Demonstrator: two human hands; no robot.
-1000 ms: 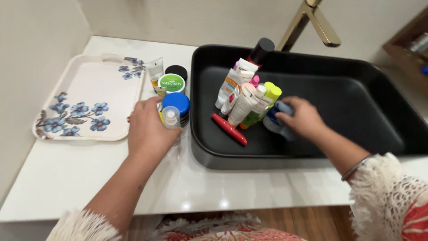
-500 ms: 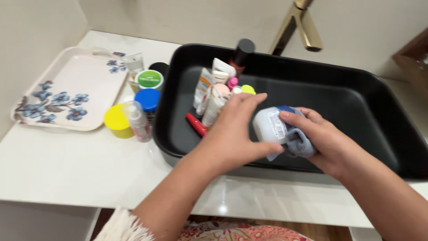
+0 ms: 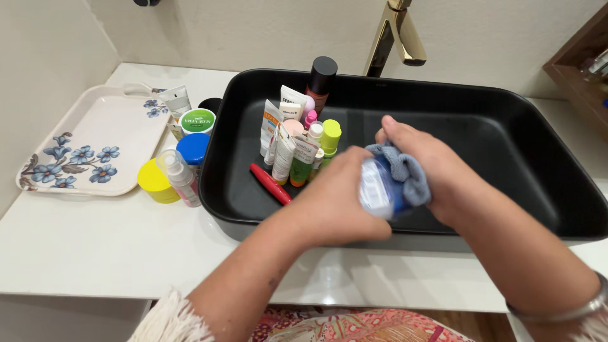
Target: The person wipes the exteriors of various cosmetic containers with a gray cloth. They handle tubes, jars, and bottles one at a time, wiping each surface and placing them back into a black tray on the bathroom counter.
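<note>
Both hands are rising above the black basin [image 3: 506, 126] since the earlier frame, bringing the pale bottle with the blue cap [image 3: 378, 187] higher and nearer the middle. Head view, items: left hand [image 3: 329, 202] is curling around the bottle's near side, fingers closed on it; right hand [image 3: 424, 171] is pressing a blue-grey cloth [image 3: 399, 166] over the bottle's far end, fingers wrapped tight. Bottle is hanging in the air over the basin, held between both hands. Standing at the basin's far left: a cluster of tubes and small bottles [image 3: 294, 139], a red pen-shaped stick [image 3: 270, 184] lying beside them. On the white counter [image 3: 95, 240] at left: a yellow-lidded jar [image 3: 154, 180], a clear spray bottle [image 3: 178, 178], a blue-lidded jar [image 3: 193, 147], a green-lidded jar [image 3: 197, 120]. Further left, a floral tray [image 3: 101, 142] is lying bare. Judged progress: several items are sitting outside the basin, one is being wiped, most are waiting inside.
</note>
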